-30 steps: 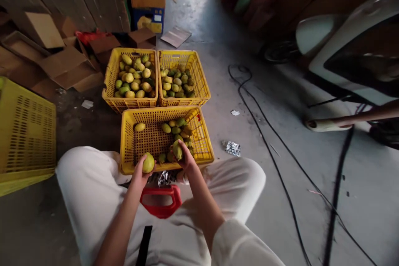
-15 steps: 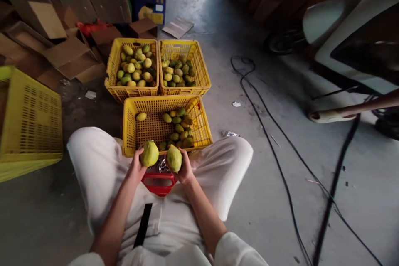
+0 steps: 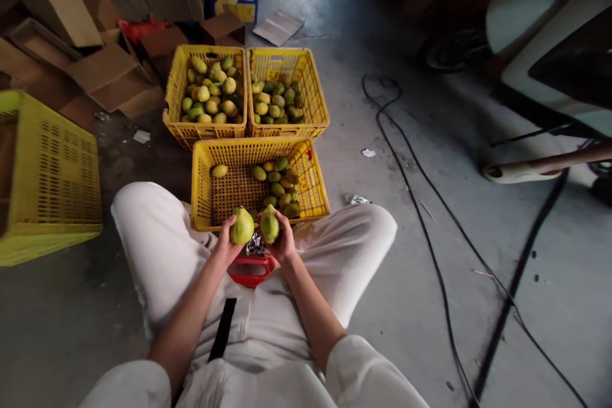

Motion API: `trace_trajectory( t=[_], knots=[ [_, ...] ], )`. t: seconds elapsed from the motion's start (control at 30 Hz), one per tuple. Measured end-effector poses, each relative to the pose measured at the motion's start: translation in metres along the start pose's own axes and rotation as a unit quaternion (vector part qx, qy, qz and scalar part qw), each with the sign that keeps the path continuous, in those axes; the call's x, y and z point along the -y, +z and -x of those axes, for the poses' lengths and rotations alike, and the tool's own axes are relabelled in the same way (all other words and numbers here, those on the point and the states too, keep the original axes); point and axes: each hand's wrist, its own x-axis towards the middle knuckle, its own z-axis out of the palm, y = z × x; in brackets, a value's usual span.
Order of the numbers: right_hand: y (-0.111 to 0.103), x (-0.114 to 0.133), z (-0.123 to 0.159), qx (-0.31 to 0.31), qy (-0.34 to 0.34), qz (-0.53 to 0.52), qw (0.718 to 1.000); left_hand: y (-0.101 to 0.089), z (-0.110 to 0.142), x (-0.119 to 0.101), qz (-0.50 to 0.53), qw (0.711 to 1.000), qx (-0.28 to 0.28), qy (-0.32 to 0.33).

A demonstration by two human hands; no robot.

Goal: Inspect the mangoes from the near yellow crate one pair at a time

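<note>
My left hand (image 3: 224,247) is closed round a yellow-green fruit (image 3: 242,227). My right hand (image 3: 285,243) grips a second yellow-green fruit (image 3: 269,225) right beside it. Both fruits are held side by side just over the near rim of a yellow plastic crate (image 3: 205,197), which holds several similar fruits on its right side. Two more yellow crates stand behind it: the left crate (image 3: 174,86) is heaped with yellowish fruit, the right crate (image 3: 313,89) holds greener fruit. A red stool edge (image 3: 251,271) shows between my knees.
A tilted yellow crate (image 3: 52,185) stands at the left. Flattened cardboard boxes (image 3: 102,73) lie at the back left. Black cables (image 3: 421,204) run across the concrete floor at the right. A scooter (image 3: 540,44) is parked at the far right.
My right hand lifted a fruit out of the near crate and brought it beside the one in my left hand. The view shifted a little back and down.
</note>
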Motion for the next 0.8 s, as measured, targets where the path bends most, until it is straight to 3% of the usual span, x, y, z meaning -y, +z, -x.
trace_trajectory(
  t=[0.23,0.53,0.67,0.8],
  knots=[
    [0.01,0.007,0.004,-0.026,0.048,-0.026,0.998,0.019,0.01,-0.004,-0.027,0.999,-0.038,-0.011],
    [0.006,0.0,-0.004,-0.067,0.015,-0.036,0.997,0.026,0.011,-0.009,-0.015,0.995,-0.103,-0.006],
    [0.006,0.004,-0.004,-0.116,-0.021,-0.085,0.989,0.023,0.011,-0.008,0.01,0.996,-0.088,-0.012],
    [0.001,0.01,-0.004,-0.142,-0.025,-0.124,0.982,0.017,0.007,-0.006,0.021,0.995,-0.096,0.033]
  ],
)
